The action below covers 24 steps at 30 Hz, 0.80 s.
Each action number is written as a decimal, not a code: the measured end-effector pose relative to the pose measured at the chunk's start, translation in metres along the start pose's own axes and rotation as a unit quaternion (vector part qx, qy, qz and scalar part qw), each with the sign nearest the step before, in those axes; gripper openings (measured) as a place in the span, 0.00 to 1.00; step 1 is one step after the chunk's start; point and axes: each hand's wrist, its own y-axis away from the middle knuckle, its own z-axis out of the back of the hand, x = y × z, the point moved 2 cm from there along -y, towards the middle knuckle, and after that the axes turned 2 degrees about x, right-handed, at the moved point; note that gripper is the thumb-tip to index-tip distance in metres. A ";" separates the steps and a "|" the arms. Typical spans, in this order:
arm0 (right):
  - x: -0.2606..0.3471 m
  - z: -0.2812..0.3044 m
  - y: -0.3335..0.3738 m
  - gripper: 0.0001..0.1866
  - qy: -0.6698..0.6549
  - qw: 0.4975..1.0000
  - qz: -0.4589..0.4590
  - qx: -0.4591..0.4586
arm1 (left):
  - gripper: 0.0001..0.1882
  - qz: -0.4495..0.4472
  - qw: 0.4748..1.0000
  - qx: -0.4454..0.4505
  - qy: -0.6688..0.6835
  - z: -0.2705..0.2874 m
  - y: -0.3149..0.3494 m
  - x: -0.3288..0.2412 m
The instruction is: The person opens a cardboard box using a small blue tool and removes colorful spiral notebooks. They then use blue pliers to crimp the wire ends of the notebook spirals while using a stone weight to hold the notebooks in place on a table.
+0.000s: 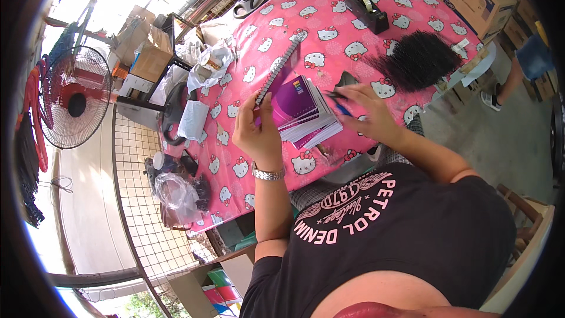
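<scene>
My left hand (259,131) is closed on a spiral-bound notebook (281,69), raised at a slant with its pale coil edge facing up and a purple cover partly visible below. In my right hand (372,112) is a small tool with a blue handle (341,108) and a dark tip; its exact kind is blurred. Between the two hands lies a stack of purple-covered booklets (312,115), with white pages and punched holes along their edges. The right hand's tool is close to the stack's right side; whether it touches is unclear.
A pink patterned cloth (240,168) covers the table. Thin black coils (418,60) lie in a heap to the right, beyond them a black tape dispenser (366,12). Cardboard boxes (474,3) stand far right. Fans (76,105) and plastic bags (178,191) are at left.
</scene>
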 end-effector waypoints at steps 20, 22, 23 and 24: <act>0.087 -0.012 -0.073 0.21 -0.437 0.838 -0.164 0.283 | 0.10 -0.251 0.946 -0.116 -0.167 0.019 0.005 -0.009; 0.086 -0.016 -0.068 0.21 -0.496 0.801 -0.207 0.262 | 0.09 -0.270 0.935 -0.129 -0.191 0.028 0.003 -0.007; 0.077 -0.010 -0.069 0.21 -0.393 0.894 -0.125 0.179 | 0.09 -0.281 0.929 -0.136 -0.199 0.034 -0.001 -0.006; 0.064 0.001 -0.068 0.21 -0.271 0.958 -0.039 0.088 | 0.09 -0.262 0.920 -0.156 -0.246 0.051 -0.005 0.001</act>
